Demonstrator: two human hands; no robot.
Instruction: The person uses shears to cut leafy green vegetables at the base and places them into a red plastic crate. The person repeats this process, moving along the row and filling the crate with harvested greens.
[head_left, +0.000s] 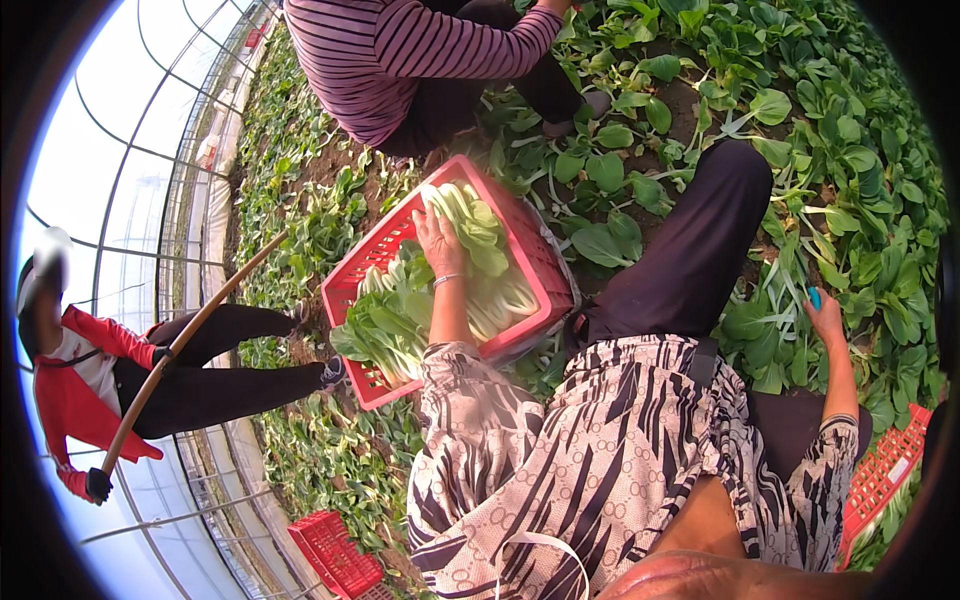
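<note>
My left hand (439, 244), with a bracelet at the wrist, lies back upward on leafy greens inside a red plastic crate (525, 247). Its fingers are extended beside the pale stalks of a bok choy bunch (474, 225); the palm is hidden. More bok choy (397, 304) fills the crate, some leaves hanging over its near left rim. Out to the right, my right hand (826, 316) is closed around a small teal handle (814, 298), low over growing plants. The tool's working end cannot be made out among the leaves.
A person in a striped top (450, 45) crouches beyond the crate. Another person (97, 375) stands left, holding a long curved pole (202, 315). Red crates stand at lower left (337, 551) and lower right (885, 480). Leafy plants (862, 150) cover the ground at right.
</note>
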